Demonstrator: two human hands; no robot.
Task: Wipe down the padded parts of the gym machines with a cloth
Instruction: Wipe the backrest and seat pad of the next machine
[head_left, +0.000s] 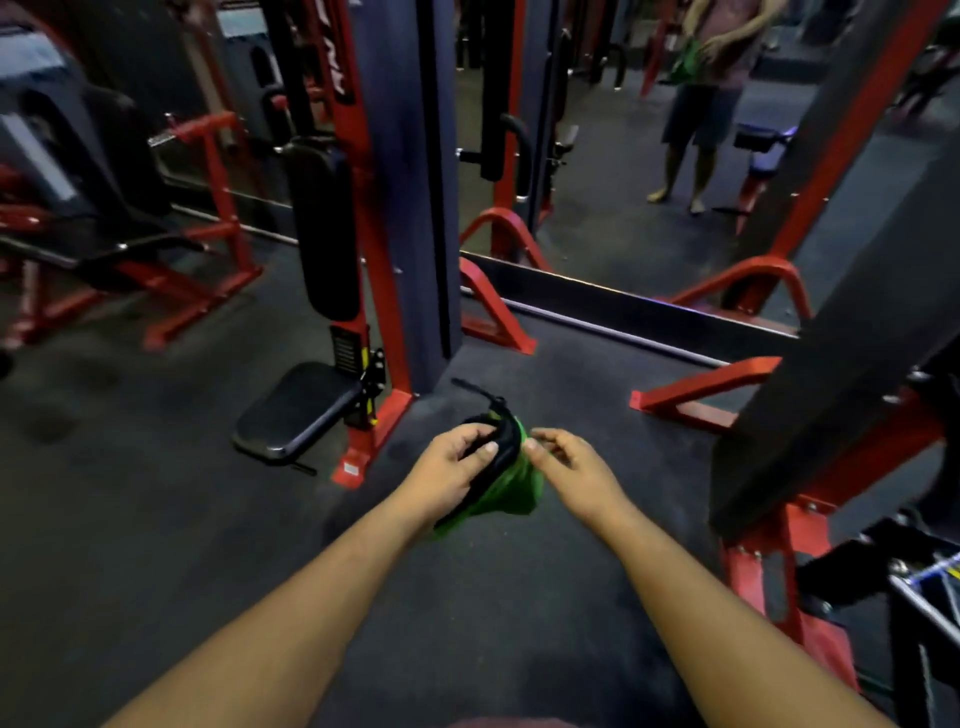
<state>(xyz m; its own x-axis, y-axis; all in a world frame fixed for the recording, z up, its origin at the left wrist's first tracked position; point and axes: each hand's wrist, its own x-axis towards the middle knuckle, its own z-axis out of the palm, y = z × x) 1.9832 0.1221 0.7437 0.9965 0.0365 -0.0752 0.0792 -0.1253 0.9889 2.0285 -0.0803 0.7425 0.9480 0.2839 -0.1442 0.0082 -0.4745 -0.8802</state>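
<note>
A green cloth (506, 488) bunched with a black strap-like item (496, 441) hangs between my two hands over the dark floor. My left hand (449, 470) grips the black part and the cloth from the left. At the cloth's upper right edge, my right hand (566, 465) pinches it with thumb and fingertips. Ahead to the left stands a red machine with a black padded seat (293, 408) and an upright black back pad (324, 228).
A wall mirror (623, 156) ahead reflects a person holding a green cloth. A red and black machine frame (831, 395) rises close on my right. Another red bench machine (119, 249) stands far left. Dark rubber floor (156, 519) lies between them.
</note>
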